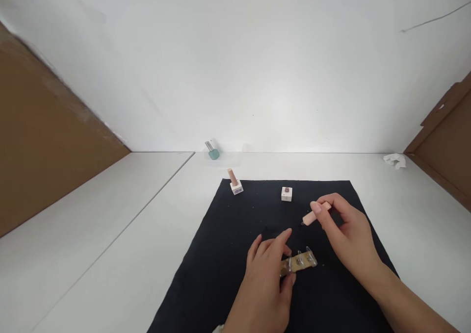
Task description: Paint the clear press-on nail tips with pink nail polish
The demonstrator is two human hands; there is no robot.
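Observation:
My right hand (346,235) pinches a pink nail-polish brush cap (315,213), its tip pointing down-left over the black mat (228,254). My left hand (270,274) rests on the mat and holds down a tan strip with several clear nail tips (300,261) by its left end. An open white polish bottle (286,193) stands on the mat just beyond my right hand. A second white bottle with a pink cap (234,182) stands at the mat's far left corner.
A teal polish bottle (212,150) lies tilted against the white back wall. A crumpled white tissue (395,160) sits at the far right. Brown cardboard panels (44,141) flank the white table (110,235) on both sides.

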